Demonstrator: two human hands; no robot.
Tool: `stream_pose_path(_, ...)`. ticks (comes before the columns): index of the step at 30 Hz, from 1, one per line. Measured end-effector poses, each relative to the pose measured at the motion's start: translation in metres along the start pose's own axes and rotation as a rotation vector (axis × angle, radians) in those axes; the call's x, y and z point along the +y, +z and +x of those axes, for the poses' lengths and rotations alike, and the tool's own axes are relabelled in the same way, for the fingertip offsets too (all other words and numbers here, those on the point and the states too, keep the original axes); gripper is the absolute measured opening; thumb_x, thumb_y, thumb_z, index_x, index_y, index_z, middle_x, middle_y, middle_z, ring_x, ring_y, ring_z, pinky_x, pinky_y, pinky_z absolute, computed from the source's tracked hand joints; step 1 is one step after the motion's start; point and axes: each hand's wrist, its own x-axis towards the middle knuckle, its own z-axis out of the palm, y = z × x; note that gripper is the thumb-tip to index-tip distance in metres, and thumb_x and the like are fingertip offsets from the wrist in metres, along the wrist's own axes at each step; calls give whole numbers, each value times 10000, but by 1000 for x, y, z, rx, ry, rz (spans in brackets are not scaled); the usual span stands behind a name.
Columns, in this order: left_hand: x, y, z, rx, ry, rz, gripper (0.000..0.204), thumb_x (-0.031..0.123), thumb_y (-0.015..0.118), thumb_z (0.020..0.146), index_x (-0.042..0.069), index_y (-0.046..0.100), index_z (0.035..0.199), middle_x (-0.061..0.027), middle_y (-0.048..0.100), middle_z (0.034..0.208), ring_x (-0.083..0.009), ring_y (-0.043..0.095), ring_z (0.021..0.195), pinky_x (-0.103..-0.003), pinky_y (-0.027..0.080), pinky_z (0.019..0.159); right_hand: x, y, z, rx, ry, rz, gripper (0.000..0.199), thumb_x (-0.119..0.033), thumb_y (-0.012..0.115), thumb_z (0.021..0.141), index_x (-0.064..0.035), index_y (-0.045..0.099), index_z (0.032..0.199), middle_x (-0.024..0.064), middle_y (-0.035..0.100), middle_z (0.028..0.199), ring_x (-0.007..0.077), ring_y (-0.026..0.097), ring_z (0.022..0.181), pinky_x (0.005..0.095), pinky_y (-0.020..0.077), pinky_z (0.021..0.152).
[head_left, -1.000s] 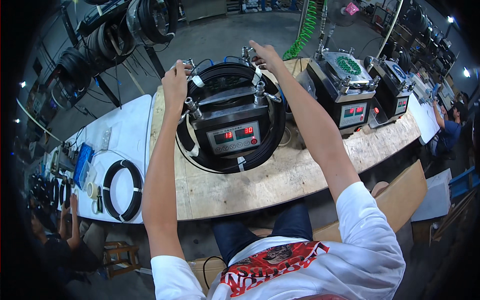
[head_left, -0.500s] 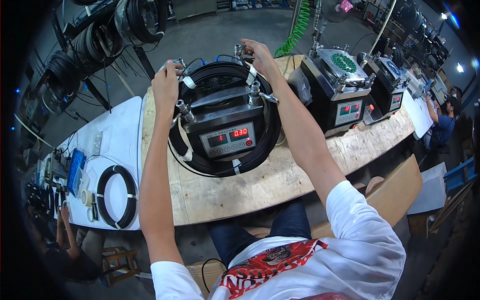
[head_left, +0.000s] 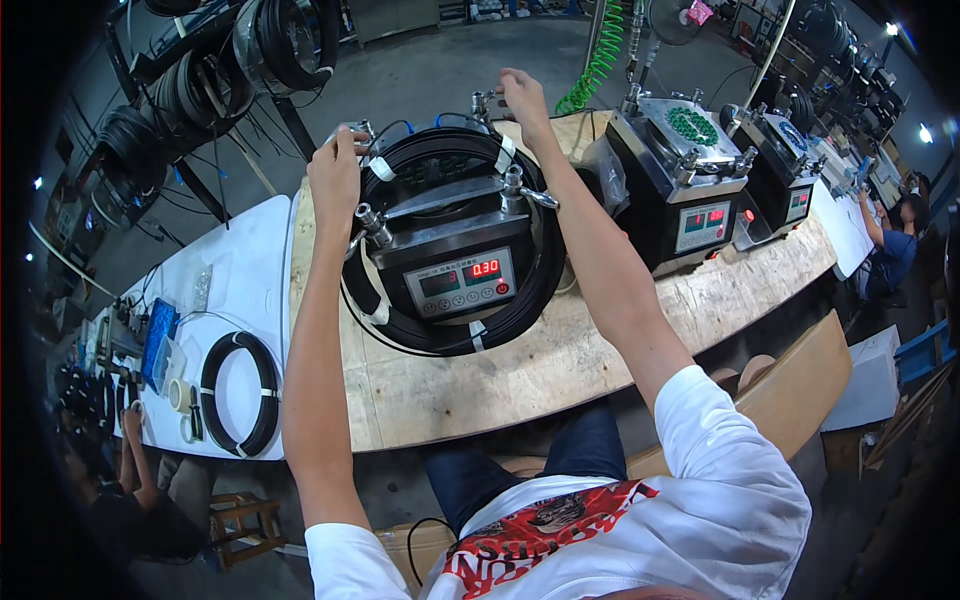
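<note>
A black machine [head_left: 460,285] with a metal top and a lit red display stands on the bench in front of me. A thick coil of black cable [head_left: 540,270], bound with white tape, rings it. My left hand [head_left: 335,178] is at the machine's far left corner post [head_left: 366,132], its fingers closed at the knob. My right hand [head_left: 524,102] is raised beside the far right corner post [head_left: 480,104], fingers loosely curved and thumb apart, holding nothing I can see. Two near corner posts [head_left: 373,224] with metal levers stand between my forearms.
Two similar machines with green [head_left: 692,126] and blue rings on top stand to the right. A smaller black cable coil [head_left: 240,393] and a tape roll [head_left: 180,396] lie on the white table at left. Cable coils hang at the far left. People work at both sides.
My right hand has shifted slightly away from the far right post. My left hand stays at the far left post. The reading on the machine's display has changed.
</note>
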Motion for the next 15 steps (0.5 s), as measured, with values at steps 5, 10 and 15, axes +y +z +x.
stream_pose_path(5, -9, 3, 5, -12, -4, -25, 500, 377, 414, 1021, -17, 722, 1014, -131, 725, 837, -180, 580, 691, -343, 450, 691, -12, 8, -4, -33, -252, -553, 545, -371, 710, 830, 16, 628, 1205, 232, 698, 1040, 276, 707, 952, 330, 511, 875)
stream_pose_path(10, -4, 2, 5, -33, -4, 0, 494, 340, 437, 1036, -73, 709, 1041, -139, 722, 874, -158, 672, 831, -285, 500, 755, -12, -7, -2, -106, -130, -407, 666, -456, 745, 760, 10, 626, 1221, 247, 688, 1094, 303, 687, 1031, 398, 514, 912)
stream_pose_path(15, -10, -1, 5, -34, -6, -11, 485, 324, 429, 1039, -70, 712, 1034, -141, 721, 876, -159, 676, 830, -283, 514, 753, -15, 17, -10, -106, -202, -632, 581, -390, 701, 794, -11, 629, 1228, 237, 687, 1117, 341, 671, 1057, 414, 516, 910)
